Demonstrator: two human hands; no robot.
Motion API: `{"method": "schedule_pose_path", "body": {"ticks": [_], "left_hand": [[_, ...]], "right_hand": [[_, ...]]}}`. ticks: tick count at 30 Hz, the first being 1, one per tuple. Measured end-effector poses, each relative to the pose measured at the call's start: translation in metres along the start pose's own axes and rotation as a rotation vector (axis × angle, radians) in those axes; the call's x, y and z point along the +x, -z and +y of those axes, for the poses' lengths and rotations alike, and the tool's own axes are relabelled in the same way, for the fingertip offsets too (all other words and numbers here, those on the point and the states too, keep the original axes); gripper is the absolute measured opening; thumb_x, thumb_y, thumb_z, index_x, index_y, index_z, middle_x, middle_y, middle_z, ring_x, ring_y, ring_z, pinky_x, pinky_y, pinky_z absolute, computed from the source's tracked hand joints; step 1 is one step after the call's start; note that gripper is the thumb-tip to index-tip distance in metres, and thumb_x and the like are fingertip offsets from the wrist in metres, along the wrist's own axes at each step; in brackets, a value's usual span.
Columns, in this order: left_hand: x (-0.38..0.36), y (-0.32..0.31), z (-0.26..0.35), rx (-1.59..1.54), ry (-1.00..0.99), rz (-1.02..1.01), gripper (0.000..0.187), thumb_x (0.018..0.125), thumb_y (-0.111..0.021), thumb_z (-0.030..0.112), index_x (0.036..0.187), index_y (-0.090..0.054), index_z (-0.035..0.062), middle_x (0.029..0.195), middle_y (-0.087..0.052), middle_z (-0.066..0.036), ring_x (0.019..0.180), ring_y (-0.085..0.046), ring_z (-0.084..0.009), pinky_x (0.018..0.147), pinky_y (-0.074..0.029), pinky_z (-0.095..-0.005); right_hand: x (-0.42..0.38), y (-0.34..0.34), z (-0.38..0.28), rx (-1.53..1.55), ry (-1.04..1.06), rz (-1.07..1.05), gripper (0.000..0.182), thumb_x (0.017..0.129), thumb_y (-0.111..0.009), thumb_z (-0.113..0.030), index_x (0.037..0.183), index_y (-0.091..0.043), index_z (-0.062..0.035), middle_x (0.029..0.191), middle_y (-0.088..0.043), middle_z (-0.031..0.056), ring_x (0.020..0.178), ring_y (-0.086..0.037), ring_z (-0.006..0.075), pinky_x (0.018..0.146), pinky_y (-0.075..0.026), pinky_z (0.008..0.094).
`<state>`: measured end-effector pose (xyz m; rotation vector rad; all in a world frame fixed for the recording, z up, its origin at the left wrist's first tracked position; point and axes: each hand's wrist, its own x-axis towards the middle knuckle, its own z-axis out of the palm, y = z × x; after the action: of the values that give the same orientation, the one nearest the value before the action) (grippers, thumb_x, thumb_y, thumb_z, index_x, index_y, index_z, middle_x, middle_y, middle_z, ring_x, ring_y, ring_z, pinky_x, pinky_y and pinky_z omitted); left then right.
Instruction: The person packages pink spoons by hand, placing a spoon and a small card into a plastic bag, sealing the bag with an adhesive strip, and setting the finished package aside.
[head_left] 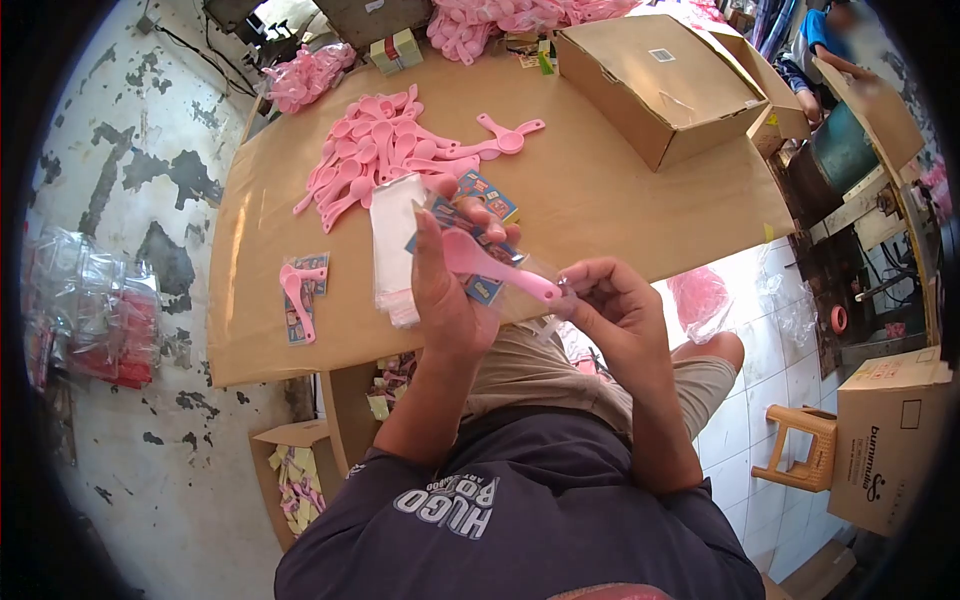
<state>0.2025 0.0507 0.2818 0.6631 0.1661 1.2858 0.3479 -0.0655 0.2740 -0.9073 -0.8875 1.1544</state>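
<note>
My left hand is closed around a pink measuring spoon and a blue printed card, which appear to lie in a clear plastic bag. With thumb and fingers pinched, my right hand grips the bag's end by the spoon's handle tip. Under my left hand on the table lies a stack of clear plastic bags. More printed cards show behind my left fingers. To the left, another pink spoon rests on its card. A heap of loose pink spoons lies beyond my hands.
The table is covered with brown paper. A large cardboard box stands at its back right. Bagged pink spoons sit at the back. Below left is a box of folded paper pieces. A stool and another person are on the right.
</note>
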Motion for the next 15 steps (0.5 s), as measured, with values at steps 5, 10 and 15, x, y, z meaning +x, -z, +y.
{"method": "schedule_pose_path", "body": {"ticks": [5, 10, 15], "left_hand": [[-0.009, -0.007, -0.003, -0.151, 0.147, 0.008, 0.046, 0.108, -0.054, 0.042, 0.138, -0.051, 0.0079, 0.103, -0.061, -0.005, 0.091, -0.063, -0.0165, 0.091, -0.057, -0.0385], [-0.010, 0.003, 0.001, -0.223, 0.214, -0.016, 0.044, 0.109, -0.053, 0.037, 0.140, -0.052, 0.0068, 0.106, -0.062, -0.006, 0.091, -0.064, -0.0174, 0.091, -0.057, -0.0379], [0.002, 0.025, 0.017, -0.275, 0.308, 0.021, 0.043, 0.109, -0.051, 0.038, 0.139, -0.051, 0.0081, 0.115, -0.064, -0.009, 0.102, -0.066, -0.0206, 0.099, -0.056, -0.0442]], "right_hand": [[0.010, -0.017, 0.018, -0.208, 0.164, 0.137, 0.030, 0.092, -0.078, -0.006, 0.114, -0.058, -0.0019, 0.094, -0.059, 0.0009, 0.081, -0.057, 0.0065, 0.075, -0.048, 0.0223], [0.015, -0.027, 0.028, -0.289, 0.254, 0.182, 0.040, 0.089, -0.080, -0.007, 0.121, -0.058, -0.0043, 0.096, -0.055, 0.0010, 0.079, -0.055, 0.0073, 0.071, -0.047, 0.0232], [0.018, -0.018, 0.014, -0.616, 0.315, 0.003, 0.052, 0.085, -0.081, -0.005, 0.132, -0.059, -0.0062, 0.097, -0.056, 0.0041, 0.075, -0.054, 0.0107, 0.068, -0.048, 0.0254]]}}
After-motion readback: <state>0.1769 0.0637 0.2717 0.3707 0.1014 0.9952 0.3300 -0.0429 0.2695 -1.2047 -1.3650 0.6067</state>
